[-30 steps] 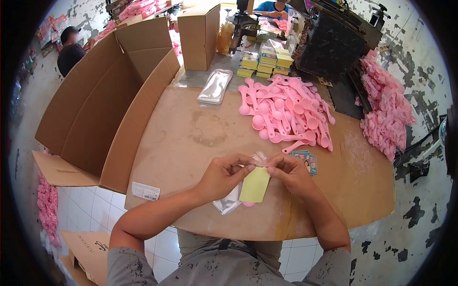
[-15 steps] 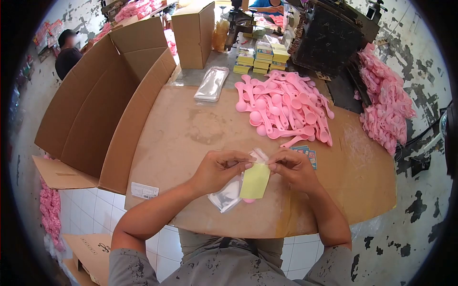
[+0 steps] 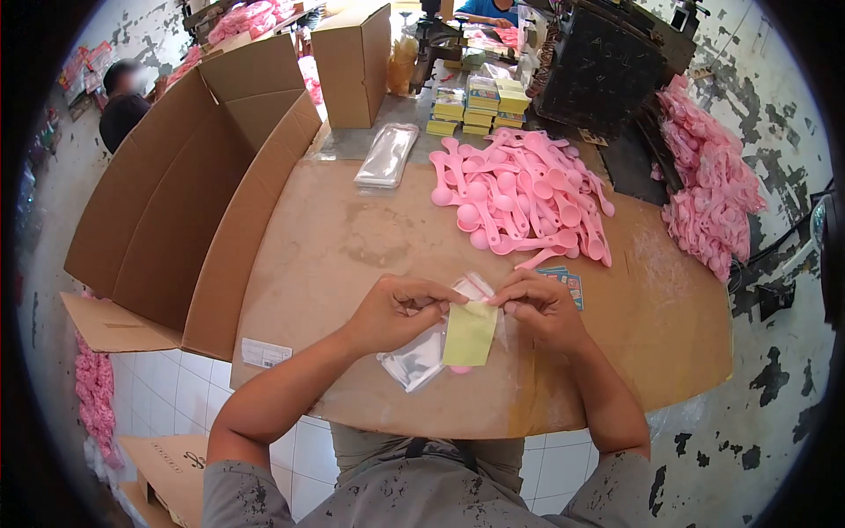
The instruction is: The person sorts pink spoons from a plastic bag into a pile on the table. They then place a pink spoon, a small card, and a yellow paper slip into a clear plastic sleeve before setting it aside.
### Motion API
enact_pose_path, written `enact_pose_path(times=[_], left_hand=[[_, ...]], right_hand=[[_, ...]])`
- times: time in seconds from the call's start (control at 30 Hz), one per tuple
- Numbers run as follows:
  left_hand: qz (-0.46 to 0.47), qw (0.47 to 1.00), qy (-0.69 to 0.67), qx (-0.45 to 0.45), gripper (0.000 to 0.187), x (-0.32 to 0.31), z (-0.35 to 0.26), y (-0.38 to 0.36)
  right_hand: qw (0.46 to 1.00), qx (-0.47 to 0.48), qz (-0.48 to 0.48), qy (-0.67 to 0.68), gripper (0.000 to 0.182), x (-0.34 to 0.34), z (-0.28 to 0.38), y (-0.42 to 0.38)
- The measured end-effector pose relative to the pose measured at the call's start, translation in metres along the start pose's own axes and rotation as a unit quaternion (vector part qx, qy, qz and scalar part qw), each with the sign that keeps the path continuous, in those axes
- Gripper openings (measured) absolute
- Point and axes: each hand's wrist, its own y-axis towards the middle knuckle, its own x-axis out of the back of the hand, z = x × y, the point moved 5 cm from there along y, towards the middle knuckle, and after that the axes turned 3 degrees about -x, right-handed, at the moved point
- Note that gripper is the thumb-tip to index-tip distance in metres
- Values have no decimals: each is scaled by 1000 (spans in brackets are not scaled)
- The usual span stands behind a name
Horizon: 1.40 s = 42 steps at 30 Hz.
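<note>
A clear plastic bag [image 3: 473, 284] is stretched between my two hands near the table's front. The thumb and fingers of my left hand [image 3: 396, 311] pinch its upper left edge. My right hand [image 3: 544, 310] pinches the upper right edge. A pale yellow card [image 3: 470, 336] shows at the bag, and a bit of a pink spoon [image 3: 460, 370] peeks out below the card. Under my left hand lie loose clear bags [image 3: 414, 363]. Just beyond my right hand are several printed cards [image 3: 569, 283], partly covered by the hand.
A heap of pink measuring spoons [image 3: 528, 194] lies beyond my hands. Behind it stand stacks of cards [image 3: 480, 106], with a bag bundle [image 3: 386, 156] to their left. A large open carton [image 3: 251, 202] flanks the table's left side. Bagged pink spoons [image 3: 709, 176] pile up at right.
The bag's top flap stands a little higher and wider between my fingers. Both hands keep their pinch and have barely moved. The whole view has shifted slightly.
</note>
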Motion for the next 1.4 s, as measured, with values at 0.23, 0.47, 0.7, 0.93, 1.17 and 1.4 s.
enact_pose_path(times=[0.23,0.47,0.7,0.93,1.17,1.4], left_hand=[[-7,999,-22,46,20,-3,0,2],[-29,997,-33,67,18,-2,2,3],[-46,994,-82,57,28,-3,1,5],[5,996,-55,67,25,-6,14,6],[-322,941,-89,-50,25,73,-27,9],[-342,933,-75,-81,45,84,-16,10]], right_hand=[[1000,-20,-11,10,17,-5,-1,1],[994,-71,-22,75,33,-6,-5,2],[984,-140,15,106,32,-19,-23,1],[989,-108,-45,89,22,-10,-13,2],[990,-68,-91,80,14,16,-6,4],[991,-108,-73,-12,15,41,1,3]])
